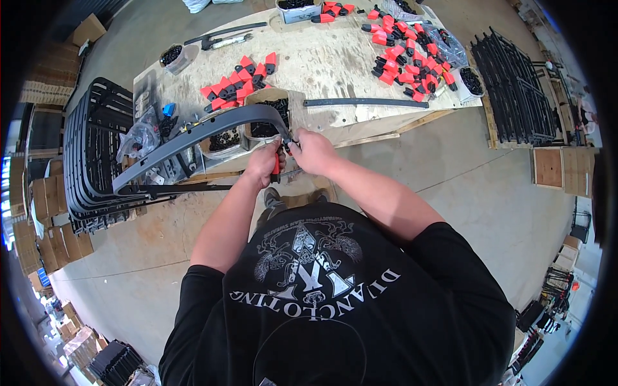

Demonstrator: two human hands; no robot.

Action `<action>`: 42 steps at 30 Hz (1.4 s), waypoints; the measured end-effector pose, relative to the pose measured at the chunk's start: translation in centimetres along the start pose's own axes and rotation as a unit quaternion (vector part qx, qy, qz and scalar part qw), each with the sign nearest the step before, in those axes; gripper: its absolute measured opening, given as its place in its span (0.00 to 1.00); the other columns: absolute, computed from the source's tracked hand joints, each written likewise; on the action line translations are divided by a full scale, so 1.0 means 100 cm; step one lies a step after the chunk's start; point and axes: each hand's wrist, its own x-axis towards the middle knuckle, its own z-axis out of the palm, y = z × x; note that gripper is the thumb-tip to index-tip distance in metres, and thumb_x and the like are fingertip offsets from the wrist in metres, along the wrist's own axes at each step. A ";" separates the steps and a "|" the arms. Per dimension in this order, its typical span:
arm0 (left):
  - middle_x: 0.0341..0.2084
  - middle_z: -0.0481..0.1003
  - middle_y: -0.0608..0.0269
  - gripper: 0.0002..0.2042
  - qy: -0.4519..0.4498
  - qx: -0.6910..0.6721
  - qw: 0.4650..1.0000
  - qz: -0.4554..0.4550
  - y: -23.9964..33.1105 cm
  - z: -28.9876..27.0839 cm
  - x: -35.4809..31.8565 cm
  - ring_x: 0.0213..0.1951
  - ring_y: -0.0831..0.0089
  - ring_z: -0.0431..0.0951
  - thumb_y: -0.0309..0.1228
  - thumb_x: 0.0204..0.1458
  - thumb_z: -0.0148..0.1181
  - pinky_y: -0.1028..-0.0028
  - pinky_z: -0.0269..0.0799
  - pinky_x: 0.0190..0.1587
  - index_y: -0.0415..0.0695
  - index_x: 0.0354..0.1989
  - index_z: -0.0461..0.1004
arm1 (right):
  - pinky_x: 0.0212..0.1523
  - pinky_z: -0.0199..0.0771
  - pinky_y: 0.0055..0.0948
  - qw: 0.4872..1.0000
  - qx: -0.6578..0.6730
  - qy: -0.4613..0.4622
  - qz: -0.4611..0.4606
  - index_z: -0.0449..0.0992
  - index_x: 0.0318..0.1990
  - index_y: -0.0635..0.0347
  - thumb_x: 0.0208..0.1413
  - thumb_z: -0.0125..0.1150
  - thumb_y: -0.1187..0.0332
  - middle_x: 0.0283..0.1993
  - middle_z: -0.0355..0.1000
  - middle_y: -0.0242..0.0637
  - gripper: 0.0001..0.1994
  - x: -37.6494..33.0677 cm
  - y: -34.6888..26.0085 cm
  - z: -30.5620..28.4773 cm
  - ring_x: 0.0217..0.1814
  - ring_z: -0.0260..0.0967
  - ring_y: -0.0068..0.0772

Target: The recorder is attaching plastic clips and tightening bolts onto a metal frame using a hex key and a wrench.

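Note:
A bent dark grey metal frame (193, 135) slants over the table's near edge, its curved end reaching my hands. My left hand (262, 165) is closed round a red-and-black piece (277, 168), right beside that end. On the right, my right hand (311, 153) is closed at the frame's end, thumb and fingers pressed together; its palm side is hidden. Just beyond the hands stands a box of small black parts (269, 106), partly covered by the frame. A pile of red-and-black wedge-shaped pieces (238, 83) lies behind it on the plywood table (335, 71).
A larger heap of red-and-black pieces (412, 61) covers the table's right side. A flat black bar (367, 102) lies along the near edge. Stacked black frames (96, 141) stand at the left, with more black racks (515, 90) at the right. A tub of black parts (177, 58) sits far left.

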 end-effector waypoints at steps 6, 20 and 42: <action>0.21 0.68 0.68 0.16 0.011 0.021 1.000 -0.006 0.003 0.004 -0.003 0.21 0.74 0.68 0.44 0.68 0.50 0.72 0.68 0.26 0.46 0.33 0.68 | 0.42 0.73 0.53 1.000 0.003 0.003 0.000 0.72 0.37 0.67 0.60 0.60 0.62 0.33 0.75 0.58 0.14 0.000 0.000 0.001 0.40 0.74 0.63; 0.21 0.71 0.64 0.17 0.105 0.071 0.992 0.017 -0.003 0.005 -0.003 0.19 0.73 0.71 0.45 0.66 0.53 0.70 0.68 0.23 0.42 0.33 0.74 | 0.43 0.75 0.53 0.999 -0.005 -0.016 0.032 0.73 0.40 0.65 0.60 0.60 0.61 0.36 0.77 0.55 0.13 0.000 -0.001 0.001 0.41 0.76 0.61; 0.20 0.69 0.72 0.07 0.023 0.108 0.981 0.160 -0.006 0.000 -0.008 0.21 0.81 0.66 0.32 0.65 0.57 0.77 0.62 0.24 0.45 0.35 0.72 | 0.46 0.75 0.54 1.000 -0.016 -0.011 0.003 0.73 0.40 0.65 0.60 0.57 0.63 0.39 0.77 0.57 0.12 -0.001 -0.002 -0.001 0.44 0.75 0.61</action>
